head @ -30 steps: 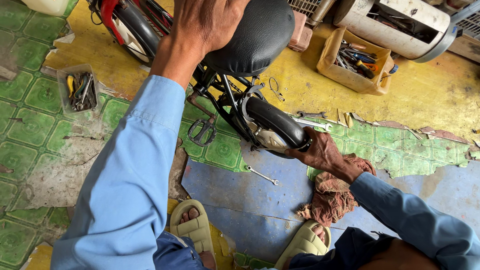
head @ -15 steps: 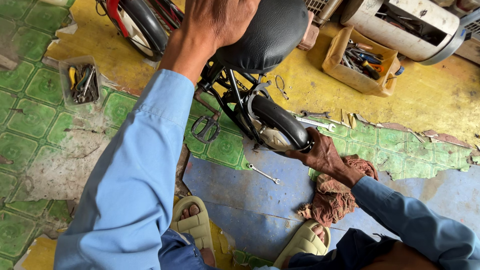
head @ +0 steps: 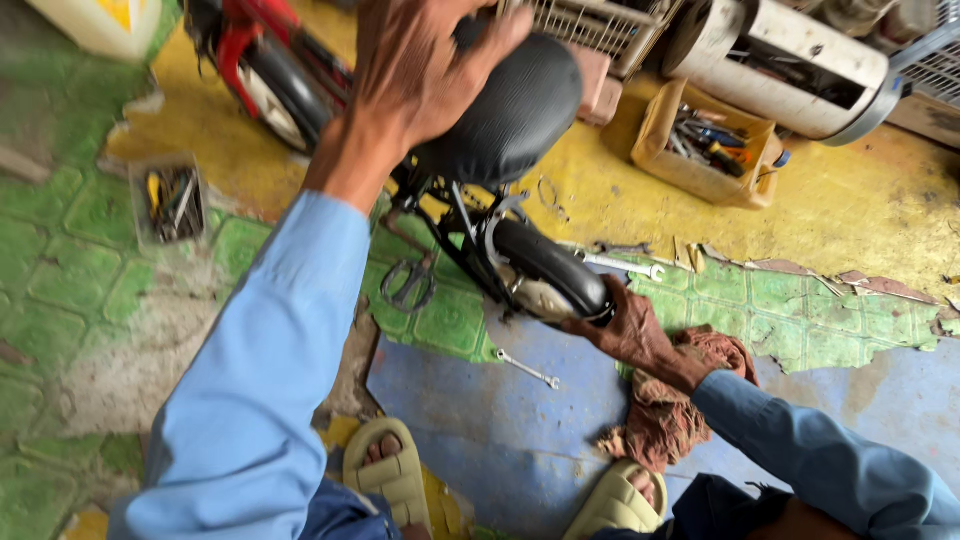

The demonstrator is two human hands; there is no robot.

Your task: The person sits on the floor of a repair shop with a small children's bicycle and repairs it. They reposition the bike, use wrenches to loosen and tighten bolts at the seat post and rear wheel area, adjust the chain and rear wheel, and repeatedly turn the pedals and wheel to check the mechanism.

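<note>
A small bicycle with a black saddle and a black rear tyre stands before me on the painted floor. My left hand rests flat on the saddle's near side with the fingers spread. Low at the rear wheel, my right hand is greasy and reaches against the tyre by the hub; whether it grips anything is unclear. A rust-coloured rag lies under that wrist. Both sleeves are light blue.
A small wrench lies on the blue floor patch and a larger one past the tyre. A yellow box of tools sits at the back right, a clear tray of tools at left. My sandalled feet are below.
The view has shifted a little. My left hand has slid across the saddle; my right hand stays at the rear tyre.
</note>
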